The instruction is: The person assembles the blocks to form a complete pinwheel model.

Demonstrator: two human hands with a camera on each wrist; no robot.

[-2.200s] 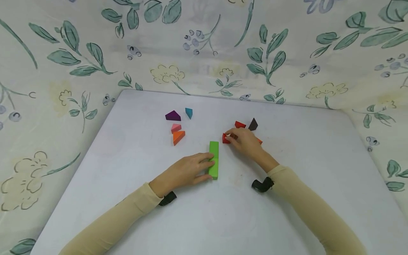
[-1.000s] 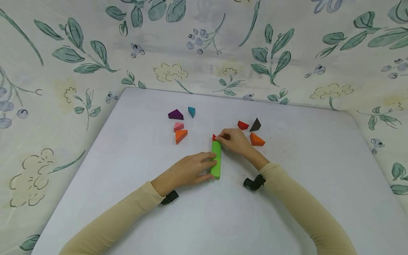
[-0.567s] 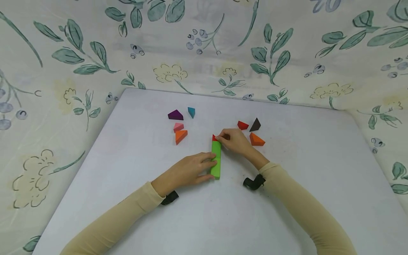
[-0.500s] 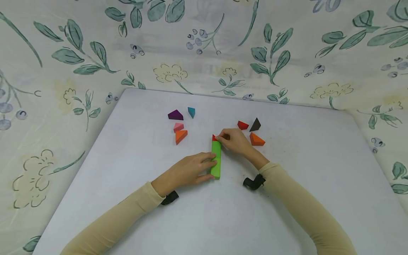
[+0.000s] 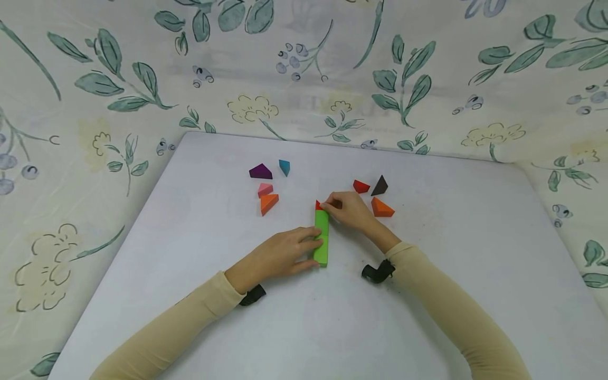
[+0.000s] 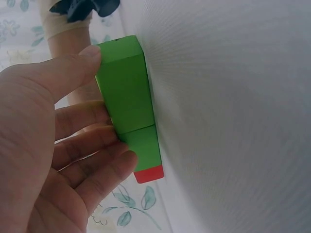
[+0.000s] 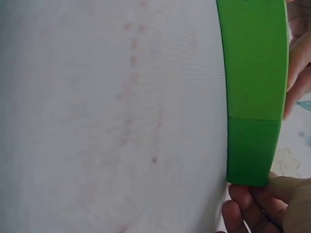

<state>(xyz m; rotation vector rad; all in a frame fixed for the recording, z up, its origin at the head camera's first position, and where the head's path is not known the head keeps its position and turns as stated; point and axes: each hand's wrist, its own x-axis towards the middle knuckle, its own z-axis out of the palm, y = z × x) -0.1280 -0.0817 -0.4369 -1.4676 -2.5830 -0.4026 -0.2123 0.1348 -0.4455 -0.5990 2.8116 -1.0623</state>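
Two bright green blocks stand end to end on the white table, the nearer block [image 5: 321, 255] touching the farther block [image 5: 321, 219]. My left hand [image 5: 277, 254] rests its thumb and loosely spread fingertips along the row's top left edge. At the far end, my right hand [image 5: 350, 210] pinches a small red pointed block [image 5: 318, 206] between thumb and forefinger, flush with the green. In the left wrist view the red block [image 6: 149, 174] shows as a strip beyond the green. In the right wrist view my right fingers [image 7: 245, 206] hide it.
Back left lie purple [image 5: 260, 171], blue [image 5: 284, 167], pink [image 5: 265, 190] and orange [image 5: 268, 204] angular blocks. Right of my right hand are another red block [image 5: 361, 186], a dark brown triangle [image 5: 379, 186] and an orange block [image 5: 382, 207]. Behind the table [image 5: 304, 327] hangs a floral cloth [image 5: 304, 95].
My right hand has carried the red block leftward to the far end of the green row, uncovering the right orange block, and then stayed still. My left hand has kept its place.
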